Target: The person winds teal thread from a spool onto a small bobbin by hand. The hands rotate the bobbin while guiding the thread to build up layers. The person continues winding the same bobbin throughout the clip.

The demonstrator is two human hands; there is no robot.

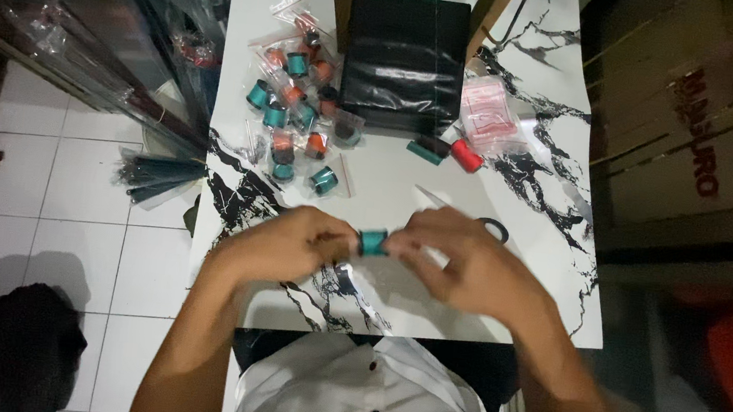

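Over the near part of a white marble-patterned table (388,168), my left hand (296,244) and my right hand (460,260) meet on a small teal thread spool (373,242), each gripping one end. A thin clear plastic strip or bag (435,196) pokes out above my right fingers. Black scissor handles (496,228) lie just behind my right hand, partly hidden by it.
A heap of small clear bags with teal and orange spools (300,110) lies at the table's left. A black box (405,62) stands at the back, a red-printed bag pack (488,110) beside it, with loose teal (425,152) and red (467,156) spools.
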